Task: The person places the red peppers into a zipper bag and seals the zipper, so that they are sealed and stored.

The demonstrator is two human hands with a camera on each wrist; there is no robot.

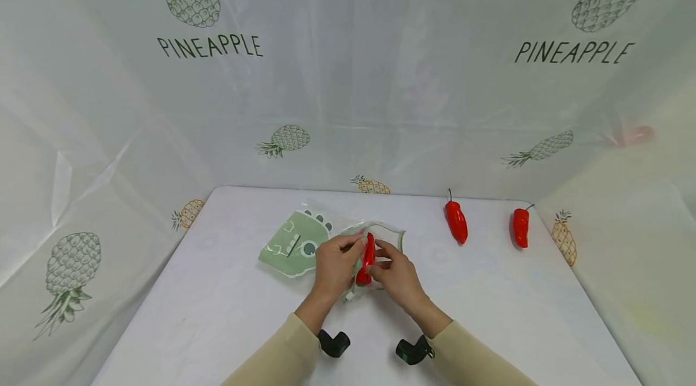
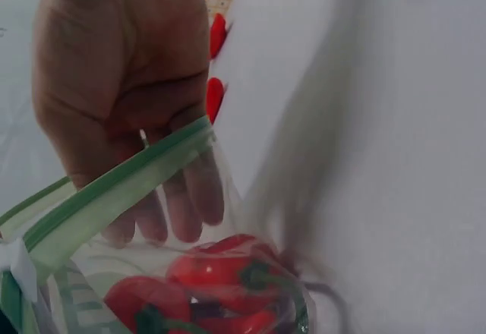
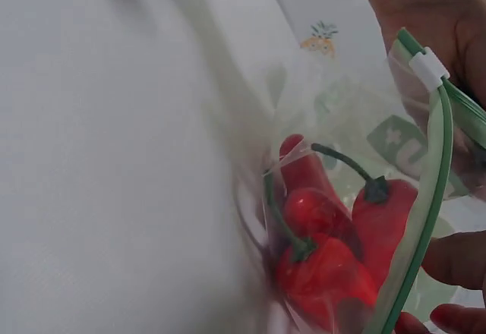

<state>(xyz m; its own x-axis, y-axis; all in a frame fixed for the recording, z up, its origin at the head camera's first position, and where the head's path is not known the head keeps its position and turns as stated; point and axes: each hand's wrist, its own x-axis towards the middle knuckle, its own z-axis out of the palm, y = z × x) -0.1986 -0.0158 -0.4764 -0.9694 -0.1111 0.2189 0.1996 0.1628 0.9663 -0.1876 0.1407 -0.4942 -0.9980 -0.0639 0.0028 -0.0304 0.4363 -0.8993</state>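
White sheeting with pineapple prints fills the far side and runs down left and right (the word PINEAPPLE is readable twice up top). White table in front of it. Two beige sleeves come in from the near edge, one left, one right, a small black device sitting at each wrist.

Both hands meet about mid-table over a clear zip bag. Left hand: thumb and fingers bent in, gripping the left side of the bag's mouth. Right hand: fingers curled too, gripping the mouth from the right; exact fingertip contact partly hidden from above.

Green-printed bag, cartoon face on it, lies flat just left of the left hand, far side of the wrist.

Clear zip bag is between the hands, on the table, mouth parted, so from above a narrow band of red shows in the gap. Inside it are several red peppers, at least three, bunched together, a few with curved green stems; exact count can't be told through the plastic.

Two more red peppers lie loose on the table, far right, well apart from the hands: a left one, stem toward the far edge, and a right one, nearer the right edge, stem angled far and right.

Green zip strip edges the mouth; small white slider sits on it.
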